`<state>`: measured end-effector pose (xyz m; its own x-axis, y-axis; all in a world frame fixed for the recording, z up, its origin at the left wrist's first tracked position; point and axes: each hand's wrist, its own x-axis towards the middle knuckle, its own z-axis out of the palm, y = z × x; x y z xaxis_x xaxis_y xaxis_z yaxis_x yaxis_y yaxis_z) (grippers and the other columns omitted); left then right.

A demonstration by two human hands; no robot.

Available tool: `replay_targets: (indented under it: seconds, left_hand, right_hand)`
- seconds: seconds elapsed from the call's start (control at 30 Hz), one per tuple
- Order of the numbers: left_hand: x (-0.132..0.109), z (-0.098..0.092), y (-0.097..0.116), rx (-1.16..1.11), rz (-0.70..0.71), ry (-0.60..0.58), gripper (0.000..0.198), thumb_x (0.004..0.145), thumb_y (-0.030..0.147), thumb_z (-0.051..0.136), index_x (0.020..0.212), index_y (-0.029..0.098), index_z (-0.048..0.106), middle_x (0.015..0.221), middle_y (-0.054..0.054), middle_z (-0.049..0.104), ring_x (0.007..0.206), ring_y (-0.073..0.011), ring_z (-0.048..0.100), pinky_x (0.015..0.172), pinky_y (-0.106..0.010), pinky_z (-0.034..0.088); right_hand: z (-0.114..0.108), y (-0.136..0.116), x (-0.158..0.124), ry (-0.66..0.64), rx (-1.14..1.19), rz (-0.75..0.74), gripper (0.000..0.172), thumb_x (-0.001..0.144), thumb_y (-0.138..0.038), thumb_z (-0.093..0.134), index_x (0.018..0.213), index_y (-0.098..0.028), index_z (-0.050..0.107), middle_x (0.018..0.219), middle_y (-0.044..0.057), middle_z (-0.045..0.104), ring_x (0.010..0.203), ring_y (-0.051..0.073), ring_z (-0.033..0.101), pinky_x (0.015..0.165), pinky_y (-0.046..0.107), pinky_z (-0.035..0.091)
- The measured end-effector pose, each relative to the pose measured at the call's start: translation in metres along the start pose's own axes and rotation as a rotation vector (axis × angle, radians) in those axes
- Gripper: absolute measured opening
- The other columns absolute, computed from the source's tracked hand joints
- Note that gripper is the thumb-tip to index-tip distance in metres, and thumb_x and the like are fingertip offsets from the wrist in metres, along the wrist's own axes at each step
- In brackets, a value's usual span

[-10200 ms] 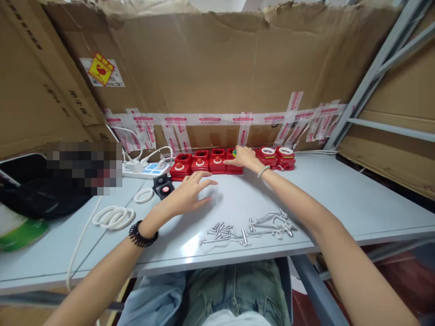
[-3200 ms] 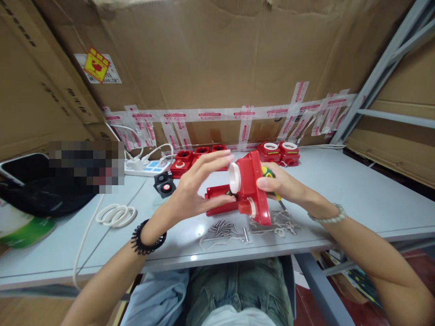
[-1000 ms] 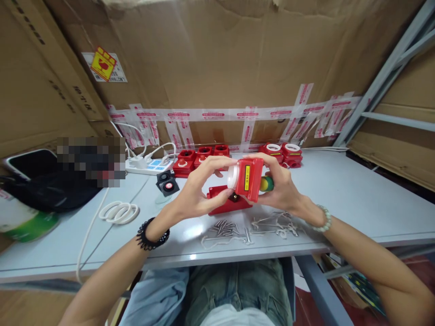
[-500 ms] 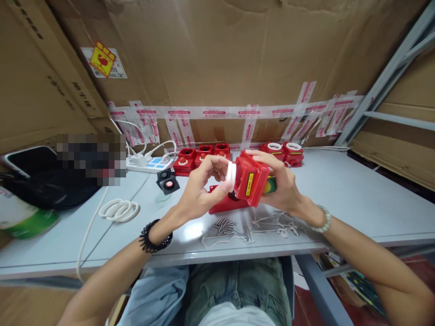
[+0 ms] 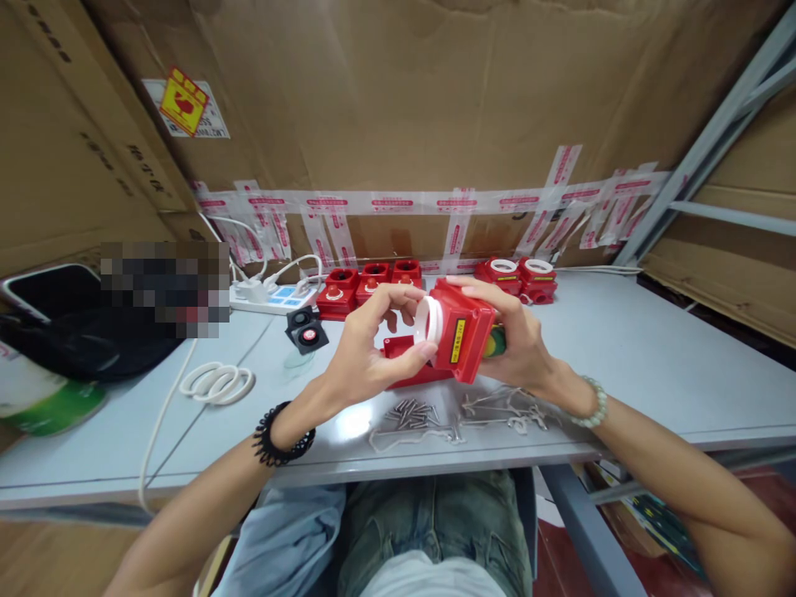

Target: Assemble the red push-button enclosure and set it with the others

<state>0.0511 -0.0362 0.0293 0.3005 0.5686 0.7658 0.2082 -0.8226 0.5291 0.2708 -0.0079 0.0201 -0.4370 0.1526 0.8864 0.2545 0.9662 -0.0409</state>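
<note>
Above the middle of the table I hold a red plastic box [image 5: 463,336] with a yellow label in my right hand [image 5: 519,344], whose fingers wrap its far side. A green and yellow tool handle [image 5: 496,341] shows behind the box in the same hand. My left hand [image 5: 366,352] curls its thumb and fingers around the white ring [image 5: 429,319] on the box's left face. A red cover piece [image 5: 414,373] lies flat on the table just below both hands.
Screws [image 5: 414,412] and bent metal clips [image 5: 497,410] lie at the near edge of the grey table [image 5: 652,365]. Red boxes [image 5: 370,286] and two with white rings [image 5: 519,278] line the cardboard wall. White rings [image 5: 217,383], black parts [image 5: 304,329] and a power strip [image 5: 274,297] sit left.
Over ten seconds I took a red box from the back row and brought it close. In the last second the box tilted slightly and my left fingers shifted around its white ring.
</note>
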Motion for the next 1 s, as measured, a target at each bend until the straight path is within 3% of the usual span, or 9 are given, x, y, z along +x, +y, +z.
replay_targets:
  seconds: [0.57,0.8,1.0]
  left_hand:
    - [0.003,-0.006,0.006,0.016,0.05,-0.048,0.046,0.079,0.028,0.075,0.121,0.022,0.057,0.107,-0.006,0.066,0.093,-0.0181,0.061,0.073,-0.029,0.049]
    - [0.008,-0.017,0.009,0.121,0.196,-0.126,0.05,0.077,0.024,0.078,0.124,0.024,0.06,0.119,-0.009,0.065,0.108,-0.023,0.06,0.088,-0.034,0.053]
    - [0.008,-0.023,0.011,0.268,0.316,-0.17,0.042,0.083,0.016,0.072,0.123,0.026,0.061,0.127,-0.009,0.061,0.115,-0.0219,0.06,0.096,-0.037,0.053]
  right_hand:
    - [-0.002,-0.001,-0.003,-0.019,0.031,0.09,0.091,0.065,-0.036,0.086,0.14,-0.029,0.036,0.136,0.014,0.058,0.122,0.029,0.061,0.095,0.045,0.056]
    - [-0.003,-0.004,0.001,-0.029,0.07,0.121,0.09,0.062,-0.039,0.087,0.137,-0.027,0.04,0.13,0.012,0.061,0.111,0.026,0.066,0.092,0.039,0.056]
    - [-0.003,-0.003,0.002,-0.018,0.089,0.125,0.087,0.061,-0.041,0.086,0.134,-0.024,0.043,0.122,0.011,0.064,0.102,0.023,0.068,0.086,0.036,0.057]
